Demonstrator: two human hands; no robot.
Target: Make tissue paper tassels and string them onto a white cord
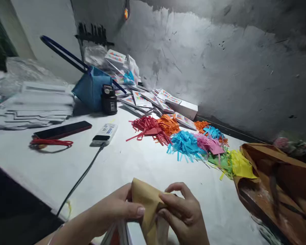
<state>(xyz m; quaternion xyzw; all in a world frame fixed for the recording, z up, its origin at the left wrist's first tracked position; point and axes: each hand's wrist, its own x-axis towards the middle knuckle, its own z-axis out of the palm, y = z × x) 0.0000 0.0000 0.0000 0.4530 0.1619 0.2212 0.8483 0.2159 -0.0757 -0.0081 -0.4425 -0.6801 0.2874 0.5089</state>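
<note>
A piece of brown paper (150,211) is bent and creased between my two hands at the bottom centre. My left hand (117,207) is closed on its left side, with the thumb lying across the front. On its right edge, my right hand (182,211) pinches the paper between thumb and fingers. Below my left hand, a white box-like item (135,233) stands close to the paper, partly cut off by the frame. Whether my left hand also grips it, I cannot tell.
Bundles of red (148,127), blue (185,143) and yellow paper strips (241,163) lie across the white table. Printed flat boxes (142,98) are heaped behind. A brown bag (277,183) stands right. Left are a phone (63,130), a cabled device (105,134) and a black jar (109,102).
</note>
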